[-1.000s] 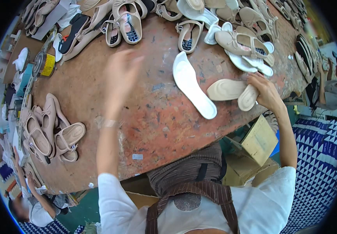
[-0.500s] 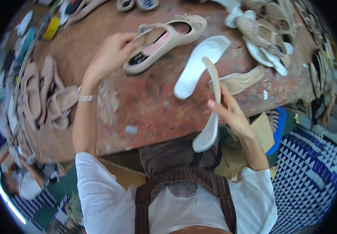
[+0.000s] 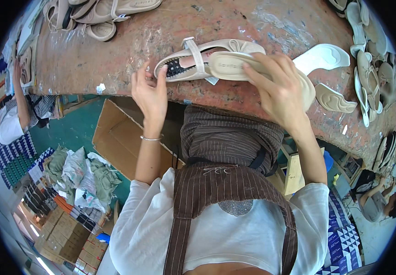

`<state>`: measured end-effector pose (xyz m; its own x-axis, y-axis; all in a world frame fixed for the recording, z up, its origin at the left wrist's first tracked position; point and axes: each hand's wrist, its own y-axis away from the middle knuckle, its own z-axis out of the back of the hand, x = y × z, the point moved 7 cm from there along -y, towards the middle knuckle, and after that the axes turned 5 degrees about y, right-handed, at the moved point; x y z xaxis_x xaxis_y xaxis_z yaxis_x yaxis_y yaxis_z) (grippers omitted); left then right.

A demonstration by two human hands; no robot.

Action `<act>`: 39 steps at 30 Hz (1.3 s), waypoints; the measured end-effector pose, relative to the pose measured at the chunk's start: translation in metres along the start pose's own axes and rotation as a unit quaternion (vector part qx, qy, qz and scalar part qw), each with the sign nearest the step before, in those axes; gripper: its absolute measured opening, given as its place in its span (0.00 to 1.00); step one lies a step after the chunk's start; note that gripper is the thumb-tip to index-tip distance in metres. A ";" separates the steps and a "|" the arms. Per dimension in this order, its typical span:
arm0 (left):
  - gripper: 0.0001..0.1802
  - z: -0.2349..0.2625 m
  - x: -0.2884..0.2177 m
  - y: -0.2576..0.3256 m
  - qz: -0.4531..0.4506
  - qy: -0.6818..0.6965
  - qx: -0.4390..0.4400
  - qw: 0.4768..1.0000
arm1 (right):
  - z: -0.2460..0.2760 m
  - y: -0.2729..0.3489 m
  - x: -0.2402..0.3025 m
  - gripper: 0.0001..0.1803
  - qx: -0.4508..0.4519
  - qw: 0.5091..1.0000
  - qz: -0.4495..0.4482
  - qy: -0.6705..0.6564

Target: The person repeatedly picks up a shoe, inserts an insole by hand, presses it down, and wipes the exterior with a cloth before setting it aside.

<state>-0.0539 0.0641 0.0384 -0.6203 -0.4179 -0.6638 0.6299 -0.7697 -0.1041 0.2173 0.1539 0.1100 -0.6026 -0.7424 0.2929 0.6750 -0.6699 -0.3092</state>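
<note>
Sandal [image 3: 193, 62] sits at the near edge of the desk [image 3: 92, 59], about 12 o'clock from the apron, toe end pointing to 9. My right hand [image 3: 280, 89] has its fingers closed around a beige insole [image 3: 234, 66], with the insole's front end lying over the sandal's heel end. Left hand [image 3: 150, 91] is at the toe, fingers half curled and pinching the sandal's rim to steady it.

To do this bit well, I'd say keep the left pinch firm so the shoe doesn't skate off the edge, line the insole's outline up with the footbed first, then press down evenly, watching the strap doesn't get trapped.

Further out: a white sole [image 3: 321, 57] at 2 o'clock, another insole [image 3: 335, 98] just below it, and a pile of sandals [image 3: 106, 13] at 11. Cardboard box [image 3: 120, 137] under the desk.
</note>
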 end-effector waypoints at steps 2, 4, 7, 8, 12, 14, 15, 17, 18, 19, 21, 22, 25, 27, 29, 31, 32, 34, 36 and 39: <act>0.30 -0.008 0.002 0.008 -0.011 0.070 -0.013 0.997 | -0.026 -0.016 0.006 0.19 0.026 0.998 0.036 -0.045; 0.35 -0.016 0.001 0.006 0.007 0.147 0.001 0.989 | -0.041 -0.028 0.005 0.19 0.023 0.998 0.048 -0.039; 0.37 -0.019 0.013 0.001 0.010 0.185 0.014 0.982 | -0.050 -0.035 -0.004 0.18 0.055 0.993 -0.003 -0.102; 0.39 -0.021 0.017 0.000 0.017 0.203 0.017 0.979 | -0.045 -0.033 -0.005 0.18 0.064 0.992 -0.027 -0.109; 0.40 -0.027 0.016 -0.001 0.029 0.237 0.045 0.970 | -0.048 -0.034 0.011 0.19 0.068 0.994 -0.010 -0.085; 0.41 -0.028 0.016 -0.003 0.020 0.238 0.044 0.970 | -0.062 -0.044 0.015 0.18 0.080 0.992 -0.007 -0.094; 0.41 -0.028 0.015 -0.003 0.010 0.246 0.045 0.968 | -0.067 -0.051 0.019 0.16 0.073 0.989 0.000 -0.131; 0.41 -0.029 0.013 -0.005 0.018 0.249 0.060 0.966 | -0.077 -0.062 0.032 0.13 0.061 0.984 0.025 -0.166; 0.41 -0.031 0.011 -0.006 0.022 0.253 0.075 0.964 | -0.084 -0.064 0.033 0.13 0.066 0.983 0.025 -0.167; 0.40 -0.031 0.011 -0.008 0.017 0.261 0.072 0.962 | -0.090 -0.067 0.033 0.12 0.065 0.984 0.020 -0.167; 0.39 -0.030 0.014 -0.009 0.023 0.262 0.059 0.963 | -0.096 -0.073 0.035 0.12 0.070 0.983 0.018 -0.169; 0.38 -0.030 0.016 -0.009 0.023 0.265 0.050 0.963 | -0.098 -0.075 0.036 0.15 0.076 0.982 0.016 -0.173; 0.32 -0.029 0.024 -0.012 0.029 0.252 0.026 0.967 | -0.104 -0.077 0.041 0.15 0.099 0.979 0.010 -0.176; 0.29 -0.032 0.024 -0.014 0.037 0.266 0.013 0.963 | -0.109 -0.076 0.041 0.13 0.114 0.978 0.004 -0.174; 0.27 -0.030 0.021 -0.017 0.044 0.279 0.001 0.959 | -0.111 -0.074 0.044 0.14 0.105 0.984 0.023 -0.146; 0.21 -0.029 0.019 -0.021 0.054 0.228 0.015 0.972 | -0.114 -0.072 0.048 0.15 0.105 0.986 0.054 -0.117; 0.21 -0.029 0.021 -0.021 0.056 0.230 0.014 0.972 | -0.114 -0.072 0.051 0.17 0.103 0.987 0.084 -0.090; 0.15 -0.035 0.030 -0.024 0.095 0.271 0.025 0.958 | -0.115 -0.070 0.053 0.19 0.123 0.984 0.115 -0.061; 0.12 -0.038 0.032 -0.030 0.134 0.326 0.035 0.935 | -0.117 -0.071 0.060 0.25 0.143 0.970 0.191 -0.053; 0.06 -0.044 0.038 -0.032 0.150 0.372 0.043 0.915 | -0.133 -0.073 0.066 0.28 0.239 0.935 0.239 -0.105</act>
<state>-0.0770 0.0945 -0.0158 0.0845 -0.1976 -0.9766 0.6601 -0.7231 0.2034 0.0713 0.1524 0.0321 -0.1202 -0.9034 0.4116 0.9894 -0.1432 -0.0254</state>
